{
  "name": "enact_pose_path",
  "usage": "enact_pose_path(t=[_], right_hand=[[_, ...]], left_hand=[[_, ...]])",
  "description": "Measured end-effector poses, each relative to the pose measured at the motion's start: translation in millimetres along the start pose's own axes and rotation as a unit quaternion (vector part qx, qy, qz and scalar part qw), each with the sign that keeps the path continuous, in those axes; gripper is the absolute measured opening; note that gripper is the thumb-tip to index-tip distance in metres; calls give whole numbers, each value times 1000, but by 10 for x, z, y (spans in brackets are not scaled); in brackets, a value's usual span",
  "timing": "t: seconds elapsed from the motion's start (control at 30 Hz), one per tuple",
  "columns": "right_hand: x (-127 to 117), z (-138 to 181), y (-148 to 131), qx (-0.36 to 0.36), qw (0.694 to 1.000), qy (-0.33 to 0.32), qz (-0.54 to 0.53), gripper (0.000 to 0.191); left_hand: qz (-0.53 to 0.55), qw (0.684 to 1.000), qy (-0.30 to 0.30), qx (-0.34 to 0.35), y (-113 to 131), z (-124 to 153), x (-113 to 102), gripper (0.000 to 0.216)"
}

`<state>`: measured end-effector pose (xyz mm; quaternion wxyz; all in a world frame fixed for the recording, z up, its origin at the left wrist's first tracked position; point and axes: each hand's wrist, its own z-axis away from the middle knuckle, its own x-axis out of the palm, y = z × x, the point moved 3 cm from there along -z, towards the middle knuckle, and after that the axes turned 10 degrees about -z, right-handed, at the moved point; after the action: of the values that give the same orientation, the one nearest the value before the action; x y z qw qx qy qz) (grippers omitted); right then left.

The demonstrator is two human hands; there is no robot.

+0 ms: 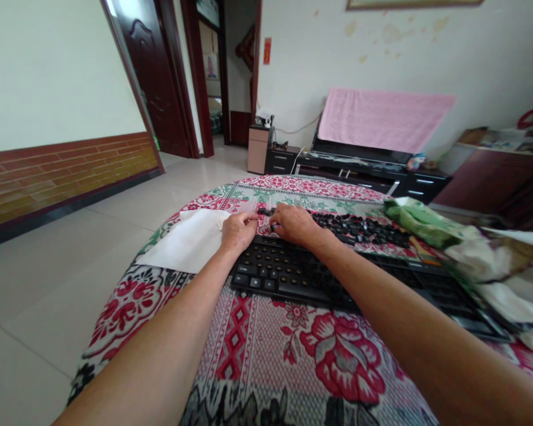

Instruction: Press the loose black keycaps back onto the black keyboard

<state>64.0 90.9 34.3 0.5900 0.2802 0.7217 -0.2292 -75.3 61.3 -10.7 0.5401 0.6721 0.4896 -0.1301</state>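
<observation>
A black keyboard (293,275) with most keycaps off lies across a round table covered in a red floral cloth (311,349). Behind it sits a heap of loose black keycaps (359,228). My left hand (237,231) rests at the keyboard's far left corner, fingers curled in a pinch; what it grips is too small to name. My right hand (295,223) is beside it, fingers closed on a small black keycap at the left end of the heap. A white cloth (189,239) lies left of my left hand.
A crumpled green plastic bag (420,220) and pale wrappings (493,260) lie on the table's right side. Beyond the table stand a low black cabinet (359,168) with a pink towel (382,118) over a screen, and an open doorway (231,71).
</observation>
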Motion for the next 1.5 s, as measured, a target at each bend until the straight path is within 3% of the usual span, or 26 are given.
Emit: enact_pose_path(t=[0.17, 0.33, 0.53, 1.03, 1.3, 1.5], right_hand=[[-159, 210, -77, -19, 990, 80, -116, 26], [-228, 644, -190, -12, 963, 54, -265, 27], [-151, 942, -244, 21, 939, 19, -342, 30], [-134, 1013, -229, -17, 941, 9, -338, 29], [-248, 1009, -323, -108, 948, -44, -295, 31], [-246, 1000, -329, -63, 958, -34, -278, 32]], left_hand=[[7, 1000, 2, 11, -21, -1, 16, 20], [0, 1000, 1, 8, -33, 1, 30, 20], [-9, 1000, 4, 11, -40, -10, 42, 21], [-18, 1000, 10, 7, -56, -17, 57, 23], [-28, 1000, -1, 5, -42, 1, 50, 24], [-32, 999, 1, 8, -46, -8, 52, 24]])
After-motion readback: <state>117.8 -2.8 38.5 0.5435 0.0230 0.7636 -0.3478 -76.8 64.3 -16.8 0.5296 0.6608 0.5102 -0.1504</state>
